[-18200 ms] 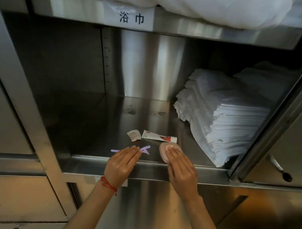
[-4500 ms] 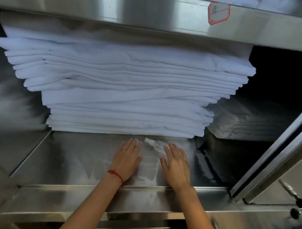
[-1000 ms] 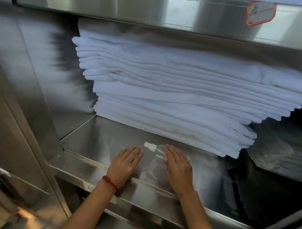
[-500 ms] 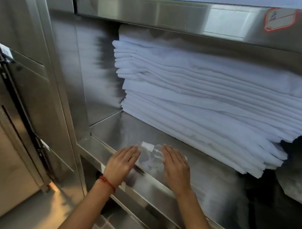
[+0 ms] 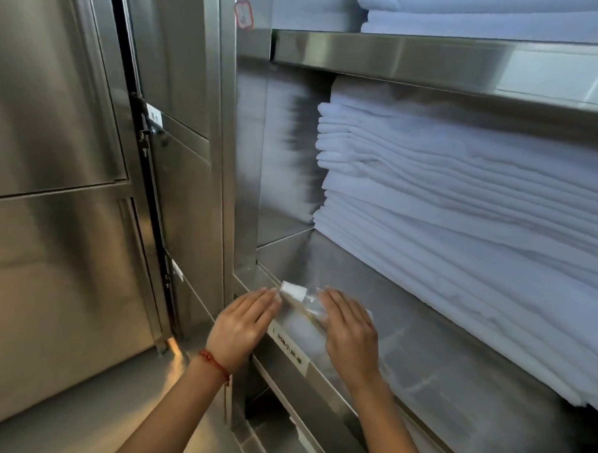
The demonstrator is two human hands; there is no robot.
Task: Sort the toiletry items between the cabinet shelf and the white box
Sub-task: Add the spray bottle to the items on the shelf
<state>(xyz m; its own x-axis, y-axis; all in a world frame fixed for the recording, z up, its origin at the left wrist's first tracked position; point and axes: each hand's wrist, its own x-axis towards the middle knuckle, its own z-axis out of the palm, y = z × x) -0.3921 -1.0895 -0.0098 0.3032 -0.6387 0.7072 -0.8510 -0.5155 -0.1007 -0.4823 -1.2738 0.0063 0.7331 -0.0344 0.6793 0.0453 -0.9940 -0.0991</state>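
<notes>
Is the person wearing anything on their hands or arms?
Almost nothing. Both forearms are bare, with no sleeves showing, and there are no gloves, rings or watches on the left hand or the right hand. The only thing worn is a thin red string bracelet with a small knot, tied around the left wrist.

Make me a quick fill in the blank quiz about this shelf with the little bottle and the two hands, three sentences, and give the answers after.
1. The small clear bottle lies on its side on the steel shelf, its cap coloured ____.
2. The left hand wears a ____ string bracelet at the wrist.
3. Behind the right hand, the shelf holds a tall stack of folded ____ linens.

Missing words: white; red; white
</notes>
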